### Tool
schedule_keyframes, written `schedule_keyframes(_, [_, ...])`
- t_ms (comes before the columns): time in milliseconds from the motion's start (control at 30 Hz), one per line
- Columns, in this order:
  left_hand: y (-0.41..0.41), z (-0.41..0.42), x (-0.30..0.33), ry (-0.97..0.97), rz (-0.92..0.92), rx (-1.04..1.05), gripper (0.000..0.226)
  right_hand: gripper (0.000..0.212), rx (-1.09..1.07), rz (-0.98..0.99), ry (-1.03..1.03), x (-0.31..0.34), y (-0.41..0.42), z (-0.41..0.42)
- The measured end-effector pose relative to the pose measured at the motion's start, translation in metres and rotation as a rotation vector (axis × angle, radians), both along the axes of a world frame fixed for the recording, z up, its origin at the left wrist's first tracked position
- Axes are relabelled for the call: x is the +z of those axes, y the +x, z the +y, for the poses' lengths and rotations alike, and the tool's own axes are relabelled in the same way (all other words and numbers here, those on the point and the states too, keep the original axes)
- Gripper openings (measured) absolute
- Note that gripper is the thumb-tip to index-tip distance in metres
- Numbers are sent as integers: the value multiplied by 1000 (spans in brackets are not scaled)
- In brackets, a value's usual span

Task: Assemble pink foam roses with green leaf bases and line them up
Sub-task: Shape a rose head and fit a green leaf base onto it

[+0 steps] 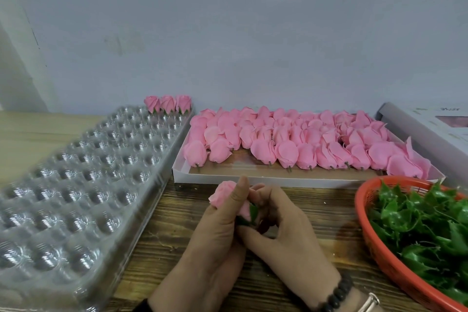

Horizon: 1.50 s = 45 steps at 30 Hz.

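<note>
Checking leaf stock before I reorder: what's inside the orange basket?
The orange basket holds a heap of green leaf bases. Its bottom and anything beneath the heap are covered, and the frame cuts off its right part.

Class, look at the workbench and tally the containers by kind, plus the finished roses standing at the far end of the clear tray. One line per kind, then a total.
Clear plastic tray: 1
White cardboard box of pink rose heads: 1
Orange basket of green leaves: 1
Finished roses standing in the tray: 3
Total: 6
</note>
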<state>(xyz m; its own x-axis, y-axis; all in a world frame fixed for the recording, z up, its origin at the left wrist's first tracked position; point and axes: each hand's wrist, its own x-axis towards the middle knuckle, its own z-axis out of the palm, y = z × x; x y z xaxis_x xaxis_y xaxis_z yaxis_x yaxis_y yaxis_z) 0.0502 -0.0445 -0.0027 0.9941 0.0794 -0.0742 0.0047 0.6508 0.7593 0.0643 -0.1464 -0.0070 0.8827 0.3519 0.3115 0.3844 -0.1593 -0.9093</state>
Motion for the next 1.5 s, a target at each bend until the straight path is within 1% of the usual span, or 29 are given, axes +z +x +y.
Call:
schedule_keyframes(67, [0,2,1,16,4,-6,47,23,50,29,53,4,0,-2])
schedule_keyframes(133, [0,3,1,-2,15,-3,42,16,109,70,82,6,0,-4])
schedule_keyframes(200, [0,3,2,-37,33,7,34,14,131,99,83,7,0,-4])
schedule_keyframes(267, [1,3,2,-34,30,25,30,18,103,102,68,6,1,-3])
schedule_keyframes(367, [1,2,2,-27,8,35,31,33,21,90,54,3,1,-1])
schedule_keyframes(433, [0,1,2,-14,15,33,32,38,-5,74,28,2,1,-1])
schedule_keyframes(533, [-1,0,1,-1,-2,17,29,30,-9,33,12,4,0,-1])
schedule_keyframes(633, [-1,1,2,27,25,5,25,22,56,71,83,8,-1,-2])
schedule_keyframes(700, [-1,2,3,32,48,-12,30,17,107,123,128,10,-1,-3])
schedule_keyframes(767, [-1,2,3,46,51,-7,34,14,121,143,121,11,-1,-3])
schedule_keyframes(800, [-1,2,3,42,43,2,31,16,112,137,107,11,-2,-3])
schedule_keyframes(867, [-2,2,4,25,33,24,24,25,65,125,75,9,-2,-1])
schedule_keyframes(933, [-2,1,4,16,34,32,23,37,12,117,28,5,-2,-1])
schedule_keyframes(967, [-3,0,5,24,34,31,23,39,-4,105,2,4,-2,-1])
schedule_keyframes(1033, [-3,-1,5,30,24,28,27,35,-12,71,-24,4,-2,0])
schedule_keyframes(1100, [-4,-1,6,24,20,21,35,31,2,56,-2,5,-2,0])
schedule_keyframes(1200, [-3,1,5,98,18,-51,24,24,98,133,92,10,0,-3])
schedule_keyframes(1267, [-3,2,5,146,30,-60,18,20,169,203,133,13,0,-6])
schedule_keyframes(1333, [-2,3,4,159,41,-51,24,17,197,233,126,15,1,-7])
schedule_keyframes(1400, [-1,4,2,130,52,-19,35,16,189,207,80,15,1,-7])
schedule_keyframes(1467, [0,5,2,147,32,30,36,10,157,159,45,13,1,-5])
schedule_keyframes(1500, [0,5,1,186,10,55,32,8,128,137,50,11,1,-5])
